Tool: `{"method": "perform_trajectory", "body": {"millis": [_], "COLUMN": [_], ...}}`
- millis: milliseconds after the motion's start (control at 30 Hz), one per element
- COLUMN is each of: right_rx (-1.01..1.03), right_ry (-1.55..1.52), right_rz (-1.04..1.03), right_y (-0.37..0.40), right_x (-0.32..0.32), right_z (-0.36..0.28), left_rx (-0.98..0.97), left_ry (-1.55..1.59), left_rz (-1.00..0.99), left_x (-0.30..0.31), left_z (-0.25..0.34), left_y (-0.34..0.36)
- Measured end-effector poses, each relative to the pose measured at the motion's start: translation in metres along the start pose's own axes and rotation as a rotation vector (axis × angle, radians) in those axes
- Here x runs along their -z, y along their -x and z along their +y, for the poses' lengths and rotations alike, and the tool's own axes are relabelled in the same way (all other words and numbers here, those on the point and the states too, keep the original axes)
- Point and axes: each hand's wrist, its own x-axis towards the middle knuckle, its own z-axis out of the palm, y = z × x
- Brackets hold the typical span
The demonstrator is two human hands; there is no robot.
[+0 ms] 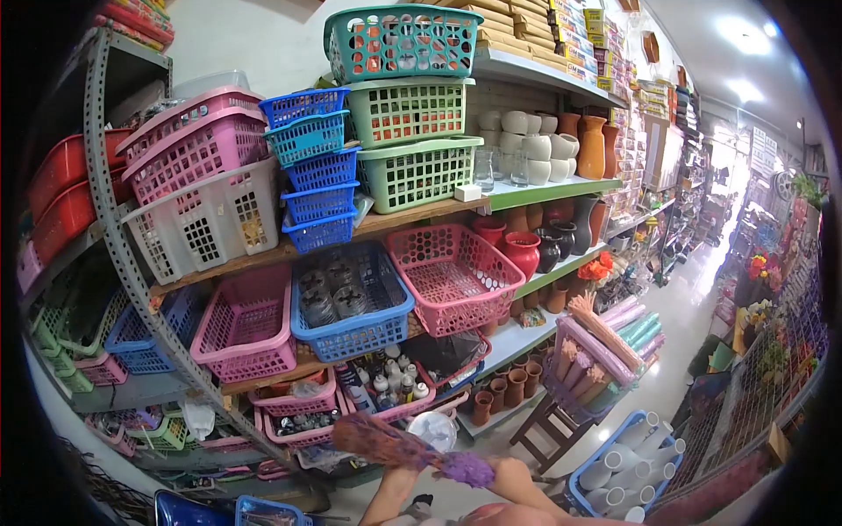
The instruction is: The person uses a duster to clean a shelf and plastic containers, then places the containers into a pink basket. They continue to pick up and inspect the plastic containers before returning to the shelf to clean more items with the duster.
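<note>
Fingers hide behind the purple duster (395,443), so we cannot tell their grip. It lies across our left hand (402,480) and right hand (509,478), before the shelves (561,189). Seems light, soft; grasp its wrapped end.

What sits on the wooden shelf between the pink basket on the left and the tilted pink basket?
A blue basket holding dark round items fills that gap; the head view shows it.
</note>
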Motion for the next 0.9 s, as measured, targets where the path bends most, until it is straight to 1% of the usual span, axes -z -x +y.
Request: {"method": "perform_trajectory", "body": {"millis": [67,100,133,200,233,267,333,367,400,433,467,500,533,600,633,700,733,767,800,833,900], "right_rx": [-0.062,-0.134,-0.135,-0.060,0.017,0.016,-0.171,-0.206,-0.203,-0.060,0.080,0.109,0.106,-0.172,-0.173,-0.004,-0.009,-0.020,-0.028,-0.110,-0.120], "right_ry": [0.105,0.048,0.051,0.057,0.115,0.112,0.103,0.098,0.101,0.135,0.168,0.101,0.099,0.174,0.180,0.137,0.135,0.162,0.191,0.137,0.109], "right_rz": [-0.012,0.069,0.061,0.021,-0.083,-0.082,0.060,0.066,0.066,-0.033,-0.133,-0.093,-0.092,-0.018,-0.020,-0.051,-0.051,-0.048,-0.043,0.074,0.078], "right_y": [0.002,0.002,0.004,0.012,0.017,0.021,0.026,0.027,0.031,0.035,0.039,0.043,0.043,0.038,0.038,0.035,0.033,0.029,0.023,0.017,0.013], "right_x": [0.005,0.002,0.000,0.000,0.016,0.021,0.030,0.034,0.033,0.030,0.030,0.027,0.027,0.030,0.028,0.019,0.019,0.020,0.022,0.028,0.025], "right_z": [-0.010,-0.006,0.000,0.013,0.003,0.002,0.003,0.005,0.011,0.020,0.021,0.019,0.016,0.010,0.011,0.013,0.009,0.004,-0.002,-0.013,-0.012], "left_rx": [-0.026,-0.091,-0.009,-0.109,0.006,0.007,-0.155,-0.192,-0.194,-0.140,-0.084,-0.026,-0.023,-0.273,-0.239,-0.205,-0.170,-0.198,-0.100,-0.093,-0.094], "left_ry": [-0.099,-0.092,-0.076,0.013,0.274,0.271,-0.045,-0.052,-0.049,-0.053,-0.059,0.234,0.231,-0.034,-0.042,-0.035,-0.037,0.001,-0.009,-0.054,-0.119], "left_rz": [0.020,0.076,0.086,0.067,0.018,0.018,0.153,0.157,0.156,0.101,0.047,0.157,0.157,0.191,0.170,0.166,0.164,0.079,0.156,0.167,0.175], "left_x": [-0.020,-0.033,-0.030,-0.032,-0.017,-0.026,-0.042,-0.042,-0.028,-0.004,0.005,0.014,0.002,-0.028,-0.022,0.005,0.003,-0.003,-0.003,-0.011,-0.036], "left_z": [0.008,0.010,0.013,0.013,0.010,0.015,0.027,0.028,0.026,0.023,0.024,0.021,0.024,0.030,0.027,0.010,0.010,0.007,0.005,0.005,0.006], "left_y": [0.013,0.017,0.017,0.021,0.012,0.017,0.027,0.028,0.023,0.014,0.013,0.020,0.027,0.034,0.035,0.026,0.026,0.028,0.032,0.032,0.035]}}
